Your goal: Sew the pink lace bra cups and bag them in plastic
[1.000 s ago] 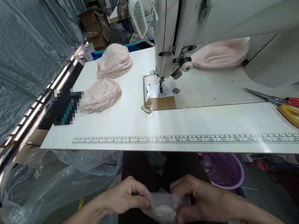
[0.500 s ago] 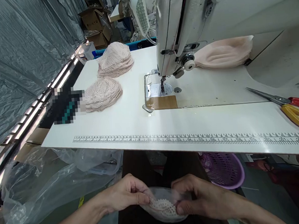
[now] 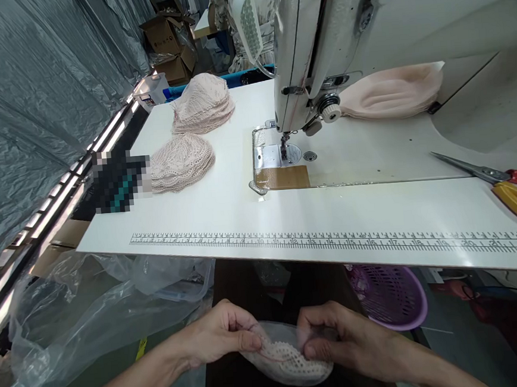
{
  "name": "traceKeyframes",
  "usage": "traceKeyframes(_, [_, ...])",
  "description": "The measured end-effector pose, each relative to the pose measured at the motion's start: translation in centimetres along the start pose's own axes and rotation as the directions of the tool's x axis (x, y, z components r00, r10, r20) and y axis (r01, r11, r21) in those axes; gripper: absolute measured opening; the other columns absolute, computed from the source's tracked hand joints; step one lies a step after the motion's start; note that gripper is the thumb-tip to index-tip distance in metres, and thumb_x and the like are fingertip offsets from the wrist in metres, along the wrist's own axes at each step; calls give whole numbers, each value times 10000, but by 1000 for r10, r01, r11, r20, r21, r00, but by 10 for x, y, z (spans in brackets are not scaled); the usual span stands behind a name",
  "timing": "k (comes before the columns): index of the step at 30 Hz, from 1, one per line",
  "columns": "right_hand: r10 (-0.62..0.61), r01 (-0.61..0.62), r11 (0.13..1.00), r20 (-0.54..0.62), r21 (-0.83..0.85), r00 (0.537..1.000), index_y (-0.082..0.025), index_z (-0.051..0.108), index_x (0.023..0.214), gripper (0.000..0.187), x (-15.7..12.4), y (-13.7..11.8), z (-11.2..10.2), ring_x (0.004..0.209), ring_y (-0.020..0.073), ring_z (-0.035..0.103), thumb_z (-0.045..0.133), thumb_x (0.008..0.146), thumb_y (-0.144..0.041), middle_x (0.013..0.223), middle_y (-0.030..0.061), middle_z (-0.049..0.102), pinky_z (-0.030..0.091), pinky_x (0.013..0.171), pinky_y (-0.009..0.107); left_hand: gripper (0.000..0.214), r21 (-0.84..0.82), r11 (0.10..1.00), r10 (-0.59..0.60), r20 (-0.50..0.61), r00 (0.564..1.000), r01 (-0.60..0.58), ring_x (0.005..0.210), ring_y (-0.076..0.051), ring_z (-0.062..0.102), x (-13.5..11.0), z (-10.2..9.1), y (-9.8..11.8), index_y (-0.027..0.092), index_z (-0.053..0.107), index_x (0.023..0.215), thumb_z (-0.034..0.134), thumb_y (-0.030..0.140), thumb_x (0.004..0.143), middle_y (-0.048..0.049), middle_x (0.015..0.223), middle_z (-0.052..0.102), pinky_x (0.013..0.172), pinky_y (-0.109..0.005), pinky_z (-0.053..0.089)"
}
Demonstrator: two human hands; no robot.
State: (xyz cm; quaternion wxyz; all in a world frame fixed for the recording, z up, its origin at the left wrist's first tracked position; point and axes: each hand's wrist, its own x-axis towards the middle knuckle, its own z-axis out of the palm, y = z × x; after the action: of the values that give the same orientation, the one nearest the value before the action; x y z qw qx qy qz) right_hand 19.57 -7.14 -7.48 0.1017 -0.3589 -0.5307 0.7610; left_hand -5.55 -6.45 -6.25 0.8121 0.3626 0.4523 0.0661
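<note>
Over my lap I hold a pale lace cup piece (image 3: 294,363) with a sheer, see-through edge. My left hand (image 3: 233,332) pinches its left end between thumb and fingers. My right hand (image 3: 334,333) grips the upper right edge, thumb in front and fingers curled behind. A pinkish seam line crosses the lace between them. Beyond the table edge stands a white sewing machine (image 3: 301,53), its presser foot (image 3: 284,147) over the metal needle plate. Two stacks of similar lace pieces, a nearer stack (image 3: 182,163) and a farther stack (image 3: 202,105), lie to the left.
Smooth pink fabric pieces (image 3: 391,90) lie under the machine arm. Scissors (image 3: 503,180) with red and yellow handles rest at the right. A printed ruler (image 3: 334,241) runs along the table's front. Below are a purple basket (image 3: 392,296) and clear plastic sheeting (image 3: 93,320).
The lace cup piece has turned slightly in my fingers, so more of its patterned lace shows toward the right. Both hands keep nearly the same place. The view has shifted a little.
</note>
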Motion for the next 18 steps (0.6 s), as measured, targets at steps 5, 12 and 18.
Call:
traceKeyframes(5, [-40,39,999,48,27,998,-141,603,745,215,-2,-1,1,616,98,447,670,773,-343,659,-27,530,330,572,211,448,51,999,6,38,999,-8,692,-151,630,-1,0,-1,130,767,829,795,527,624,-60,711,709,716,-243,489])
traceKeyframes(12, [-16,19,998,42,-60,999,-197,559,898,332,-6,1,2,688,112,458,768,688,-347,748,-49,531,340,589,200,394,76,997,7,80,997,-13,730,-176,662,-3,-2,-2,141,767,863,782,484,669,-74,754,726,747,-268,515])
traceKeyframes(18, [-9,15,993,49,-119,999,-267,397,1084,538,-9,4,2,840,123,471,734,673,-183,975,-28,503,378,688,207,391,139,990,26,56,998,-34,729,-178,655,-4,-5,-4,136,765,858,755,493,701,-76,759,722,720,-258,510])
